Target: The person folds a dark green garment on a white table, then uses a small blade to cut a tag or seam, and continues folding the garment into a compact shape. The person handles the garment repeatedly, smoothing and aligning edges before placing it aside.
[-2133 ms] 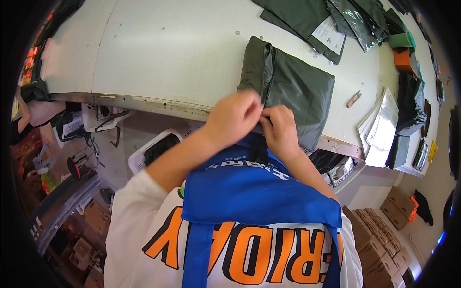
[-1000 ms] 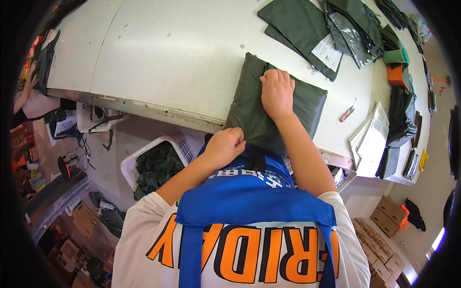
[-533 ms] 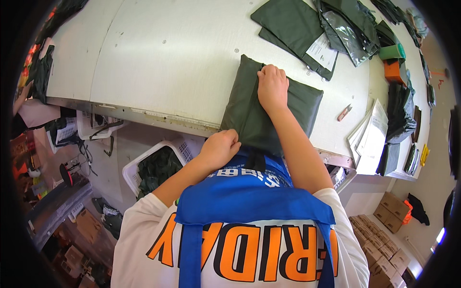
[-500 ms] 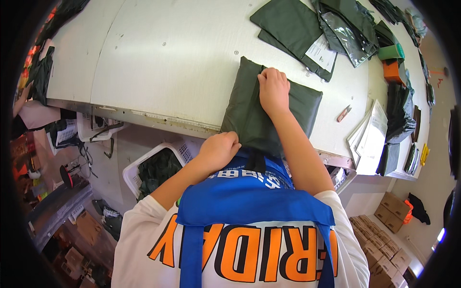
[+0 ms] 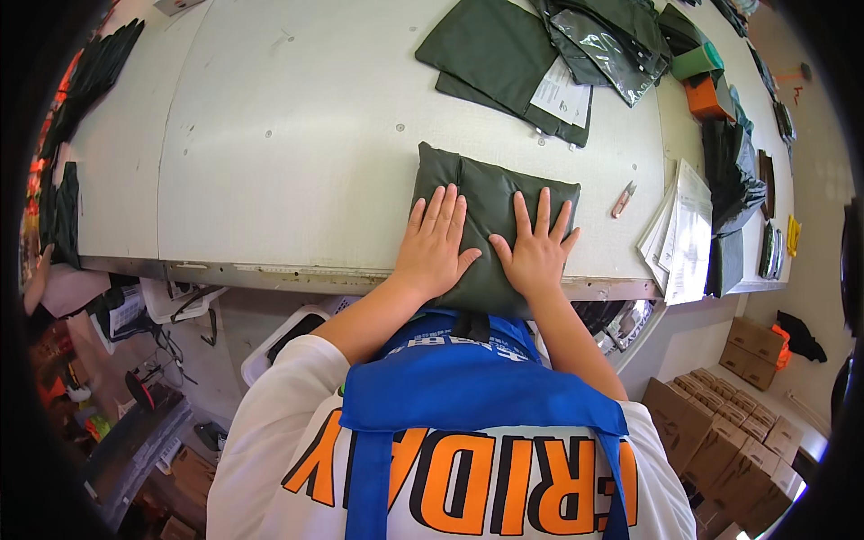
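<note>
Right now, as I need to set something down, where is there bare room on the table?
Widest: the table between the dark green packet and the dark bundle at far left. A narrow strip lies between packet and snips. Crowded: the packet, under left hand and right hand; back right, flat dark bags and orange box; near right, white papers.
</note>
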Demonstrator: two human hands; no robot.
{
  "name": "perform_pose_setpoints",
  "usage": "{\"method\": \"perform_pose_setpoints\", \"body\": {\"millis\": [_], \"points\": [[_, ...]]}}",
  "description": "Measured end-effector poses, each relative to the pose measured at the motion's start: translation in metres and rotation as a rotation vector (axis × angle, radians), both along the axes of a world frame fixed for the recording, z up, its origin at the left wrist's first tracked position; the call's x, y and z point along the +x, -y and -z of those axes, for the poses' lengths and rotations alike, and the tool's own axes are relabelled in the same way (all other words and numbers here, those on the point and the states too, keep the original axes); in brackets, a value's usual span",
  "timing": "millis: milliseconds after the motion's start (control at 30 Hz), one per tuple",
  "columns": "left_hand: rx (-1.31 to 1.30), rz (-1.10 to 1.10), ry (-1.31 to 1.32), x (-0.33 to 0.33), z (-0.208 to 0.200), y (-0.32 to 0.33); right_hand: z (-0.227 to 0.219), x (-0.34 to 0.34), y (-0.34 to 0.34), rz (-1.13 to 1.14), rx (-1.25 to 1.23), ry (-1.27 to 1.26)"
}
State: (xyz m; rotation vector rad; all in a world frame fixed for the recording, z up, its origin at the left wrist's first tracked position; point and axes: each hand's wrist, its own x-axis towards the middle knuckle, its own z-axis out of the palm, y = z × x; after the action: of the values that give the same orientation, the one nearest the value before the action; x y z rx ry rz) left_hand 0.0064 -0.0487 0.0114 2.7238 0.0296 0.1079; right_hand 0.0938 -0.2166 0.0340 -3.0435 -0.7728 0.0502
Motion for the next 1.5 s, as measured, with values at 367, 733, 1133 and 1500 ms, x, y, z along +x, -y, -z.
{"method": "perform_pose_setpoints", "body": {"millis": [367, 733, 1133, 1500], "points": [[-1.397, -0.725, -0.228, 0.008, -0.004, -0.038, -0.017, -0.013, 0.0, 0.219, 0.425, 0.014], [-1.283, 1.061, -0.765, 0.005, -0.16, 0.112, -0.174, -0.151, 0.134, 0.824, 1.11, -0.067], [-0.907, 0.781, -1.058, -0.017, -0.103, 0.213, -0.04, -0.203, 0.392, 1.227, 1.957, 0.329], [-1.122, -0.075, -0.851, -0.108, -0.032, 0.207, 0.146, -0.028, 0.429, 1.455, 1.37, -0.726]]}}
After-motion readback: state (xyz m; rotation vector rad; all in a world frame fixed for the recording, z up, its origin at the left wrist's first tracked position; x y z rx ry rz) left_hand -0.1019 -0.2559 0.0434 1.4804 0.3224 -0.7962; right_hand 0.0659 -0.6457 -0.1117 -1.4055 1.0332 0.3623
